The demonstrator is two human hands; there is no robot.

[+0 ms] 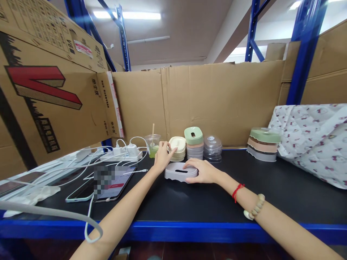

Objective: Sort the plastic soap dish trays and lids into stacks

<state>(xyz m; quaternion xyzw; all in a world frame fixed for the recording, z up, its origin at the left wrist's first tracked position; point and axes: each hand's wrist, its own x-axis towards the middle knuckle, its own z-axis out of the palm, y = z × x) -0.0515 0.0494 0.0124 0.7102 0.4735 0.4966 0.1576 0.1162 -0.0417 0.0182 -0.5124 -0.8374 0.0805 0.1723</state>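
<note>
On the black tabletop (pixel 233 206) lies a lavender-grey oval plastic cover (pixel 173 176) with a wavy lower edge and a slot in its top. My right hand (pixel 203 170) grips its right end between thumb and fingers. Farther back, my left hand (pixel 163 157) is at the stack of cream plastic pieces (pixel 179 156), its thumb and fingers on the topmost one. Beside that stack stands another pile, with a green slotted cover (pixel 193 135) over pinkish and grey pieces (pixel 195 152). Clear round plastic covers (pixel 213 148) are stacked to its right.
At the left are a power strip (pixel 121 156), white cables, two phones (pixel 116 184) and a drink cup (pixel 153 146). A multicoloured stack (pixel 262 146) sits right, by a patterned quilted bag (pixel 314 141). Cardboard (pixel 222 101) walls the back; a large carton (pixel 54 97) leans left.
</note>
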